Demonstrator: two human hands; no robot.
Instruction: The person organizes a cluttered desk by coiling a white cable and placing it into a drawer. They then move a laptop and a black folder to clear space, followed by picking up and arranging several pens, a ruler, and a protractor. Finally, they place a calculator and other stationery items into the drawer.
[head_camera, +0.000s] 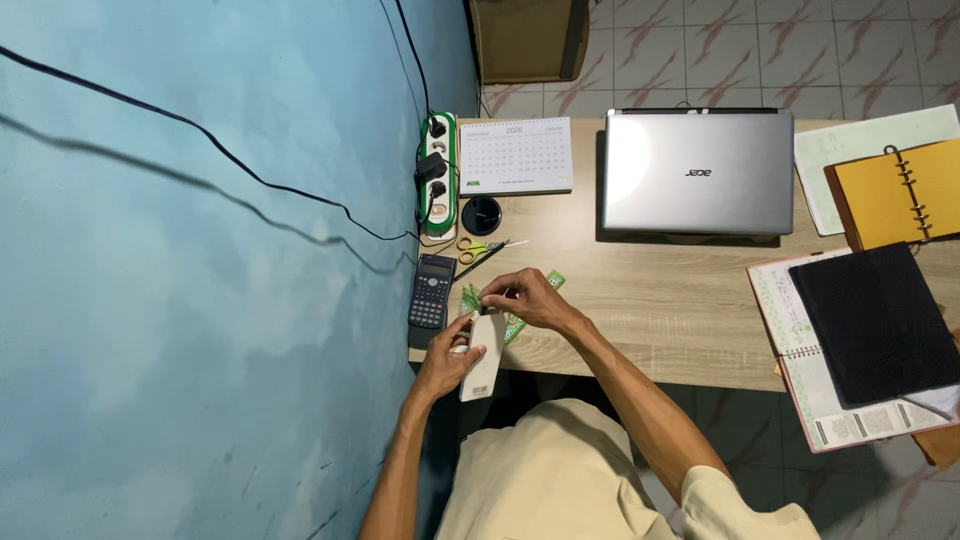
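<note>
Two hands closed on one white rectangular object (483, 355), at lower centre of the frame, over the near edge of the wooden desk (650, 300). Left hand (447, 362) wrapped around its lower part from the left side, fingers curled. Right hand (525, 297) pinching its top end, fingertips pressed together. Green packet (553, 280) partly hidden beneath the hands. Black calculator (432, 291) just left; yellow-handled scissors (478, 249) just above.
</note>
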